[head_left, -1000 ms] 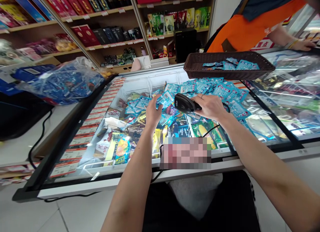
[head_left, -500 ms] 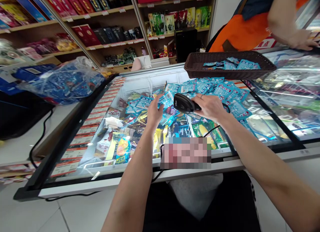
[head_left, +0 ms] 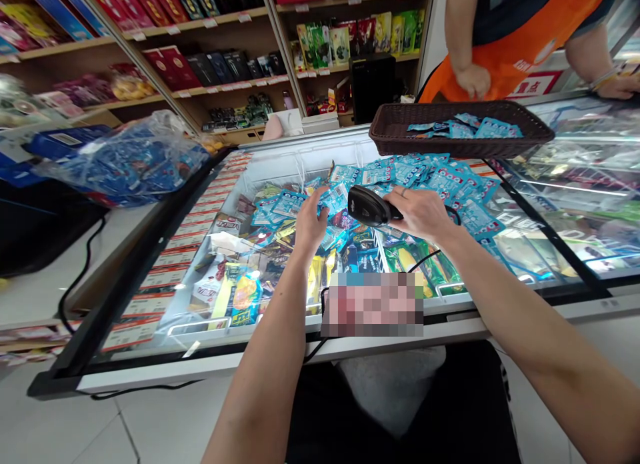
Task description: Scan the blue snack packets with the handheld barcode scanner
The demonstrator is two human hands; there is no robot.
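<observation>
My right hand [head_left: 423, 214] is wrapped round the handle of a black barcode scanner [head_left: 369, 207], whose head points left. Facing it, my left hand [head_left: 311, 223] grips the left edge of a small light-blue packet [head_left: 335, 199] with a printed barcode. A heap of similar blue packets [head_left: 445, 179] lies spread on the glass top behind and right of the scanner. More of them [head_left: 287, 204] lie left of my left hand. The scanner's black cable [head_left: 425, 259] runs beneath my right wrist.
Under the glass of the chest freezer [head_left: 200, 365] are colourful wrapped goods. A brown woven basket [head_left: 395, 144] holding blue packets stands at the back. Left is a clear plastic bag [head_left: 150, 161] of blue packs. A person in an orange apron [head_left: 520, 57] stands behind; a blurred-out item [head_left: 373, 305] lies in front.
Both my hands, the scanner and the packet have stayed almost still. The person behind has shifted, and a second hand of theirs now shows against the orange apron.
</observation>
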